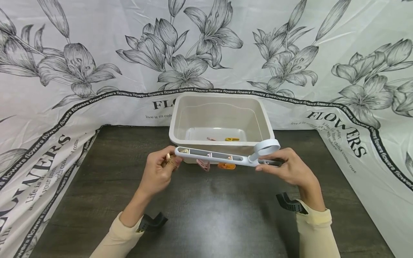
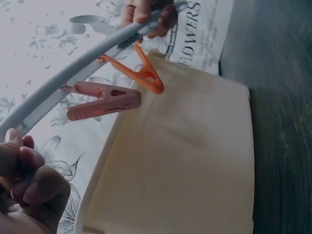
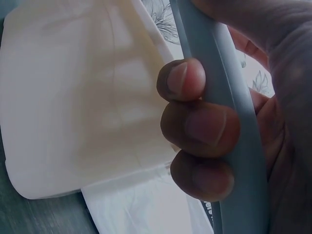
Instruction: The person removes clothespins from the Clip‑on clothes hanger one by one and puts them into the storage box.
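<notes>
A white plastic clip hanger (image 1: 213,154), a slotted bar with a ring-shaped hook (image 1: 267,146), is held level in front of the bin. My right hand (image 1: 290,166) grips its right end; in the right wrist view, fingers (image 3: 202,126) curl round the bar. At the other end, my left hand (image 1: 159,169) pinches a pale yellow clothespin (image 1: 168,156), mostly hidden by the fingers, whose tip shows in the end slot. A pink clothespin (image 2: 105,101) and an orange clothespin (image 2: 141,73) hang clipped from the bar between the hands.
Behind the hanger stands a cream plastic bin (image 1: 222,98), with a yellow-orange clothespin (image 1: 232,139) and a pink clothespin (image 1: 211,139) on its floor. It sits at the back of the dark wooden table (image 1: 209,215), against a flower-printed cloth (image 1: 135,79).
</notes>
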The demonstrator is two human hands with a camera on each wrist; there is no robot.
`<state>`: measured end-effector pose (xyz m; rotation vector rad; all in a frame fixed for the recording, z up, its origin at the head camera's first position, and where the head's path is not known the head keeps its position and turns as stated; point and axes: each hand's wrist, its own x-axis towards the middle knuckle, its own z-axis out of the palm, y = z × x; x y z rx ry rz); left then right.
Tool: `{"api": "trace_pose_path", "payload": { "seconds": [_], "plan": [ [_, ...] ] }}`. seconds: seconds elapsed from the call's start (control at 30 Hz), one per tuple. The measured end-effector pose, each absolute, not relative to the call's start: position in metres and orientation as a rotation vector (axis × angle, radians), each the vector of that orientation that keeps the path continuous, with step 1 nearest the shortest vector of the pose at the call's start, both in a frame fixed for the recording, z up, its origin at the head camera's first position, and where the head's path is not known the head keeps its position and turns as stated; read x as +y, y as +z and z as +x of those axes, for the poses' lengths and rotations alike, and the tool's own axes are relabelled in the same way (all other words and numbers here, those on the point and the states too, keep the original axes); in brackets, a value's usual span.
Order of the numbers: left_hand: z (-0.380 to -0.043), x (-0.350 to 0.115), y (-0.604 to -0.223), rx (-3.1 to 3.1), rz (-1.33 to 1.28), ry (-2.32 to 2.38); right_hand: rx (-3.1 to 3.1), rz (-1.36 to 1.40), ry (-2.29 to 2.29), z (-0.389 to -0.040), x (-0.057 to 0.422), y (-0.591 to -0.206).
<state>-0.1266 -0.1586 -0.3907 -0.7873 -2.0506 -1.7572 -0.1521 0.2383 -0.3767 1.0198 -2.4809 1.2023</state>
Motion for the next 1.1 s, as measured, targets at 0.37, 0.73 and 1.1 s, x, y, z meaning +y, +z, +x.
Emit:
{"api": "trace_pose_path", "payload": {
  "seconds": [0.37, 0.73, 1.1],
  "plan": [
    [-0.128, -0.157, -0.394, -1.91, -0.871, -2.107, -2.481, 1.041, 1.262, -0.154, 0.237, -0.378],
    [-0.128, -0.159, -0.389, -2.036, -0.703, -1.92, -2.466, 1.049, 1.199, -0.154, 0.237, -0.375],
    [-0.128, -0.175, -0.383, -2.278, -0.727, -1.853, -2.479, 1.041, 1.184, -0.155, 0.244, -0.374]
  ]
}}
